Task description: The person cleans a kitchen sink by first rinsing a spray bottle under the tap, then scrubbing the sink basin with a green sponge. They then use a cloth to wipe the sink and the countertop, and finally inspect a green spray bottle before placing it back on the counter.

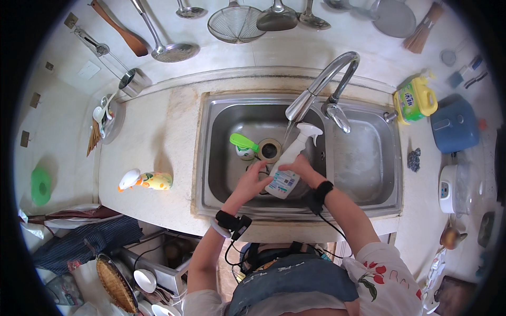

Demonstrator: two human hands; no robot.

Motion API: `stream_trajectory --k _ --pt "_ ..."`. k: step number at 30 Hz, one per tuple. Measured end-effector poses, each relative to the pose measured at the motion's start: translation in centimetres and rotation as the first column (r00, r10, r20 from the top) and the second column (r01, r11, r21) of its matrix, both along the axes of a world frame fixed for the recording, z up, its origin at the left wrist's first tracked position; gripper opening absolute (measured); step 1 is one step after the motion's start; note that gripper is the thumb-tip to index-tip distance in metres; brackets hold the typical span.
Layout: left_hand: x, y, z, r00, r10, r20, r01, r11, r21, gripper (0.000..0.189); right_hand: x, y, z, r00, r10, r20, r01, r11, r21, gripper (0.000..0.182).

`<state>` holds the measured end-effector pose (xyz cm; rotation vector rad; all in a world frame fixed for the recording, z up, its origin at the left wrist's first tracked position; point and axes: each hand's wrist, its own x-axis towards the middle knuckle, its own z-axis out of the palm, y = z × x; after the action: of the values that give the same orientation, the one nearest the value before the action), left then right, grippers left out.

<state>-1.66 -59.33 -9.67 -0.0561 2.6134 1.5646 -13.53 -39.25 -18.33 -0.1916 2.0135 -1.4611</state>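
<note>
My right hand [299, 166] grips a white spray bottle [285, 181] over the left basin of a steel sink [221, 185]. The bottle is tilted, its trigger head up under the gooseneck faucet [300, 104], from which a thin stream of water runs. Close at the bottle's left side is my left hand [252, 182], fingers apart; whether it touches the bottle is hard to tell. A bottle with a bright green top [244, 142] stands in the basin beside the drain [269, 150]. On the left counter lies a yellow patterned spray bottle [157, 180] with a white and orange head.
The right basin [357, 158] adjoins the left one. Beyond it are a yellow detergent jug [415, 100], a steel scourer [414, 160] and a blue container [454, 124]. Ladles and a wire strainer [236, 24] hang on the back wall. An open drawer [158, 272] is below left.
</note>
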Motion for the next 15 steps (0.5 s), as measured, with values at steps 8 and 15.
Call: stream_trajectory --k 8,15 --pt "-4.6 5.8 3.6 0.966 0.237 -0.102 -0.143 0.822 0.551 0.049 5.7 -3.8 10.6 0.607 0.189 -0.772 0.265 0.868 0.421 0.039" --pt "-4.6 3.6 7.7 0.852 0.488 -0.190 -0.096 0.502 0.859 0.017 3.0 -2.6 12.9 0.749 -0.020 -0.662 -0.065 0.992 -0.103 0.043"
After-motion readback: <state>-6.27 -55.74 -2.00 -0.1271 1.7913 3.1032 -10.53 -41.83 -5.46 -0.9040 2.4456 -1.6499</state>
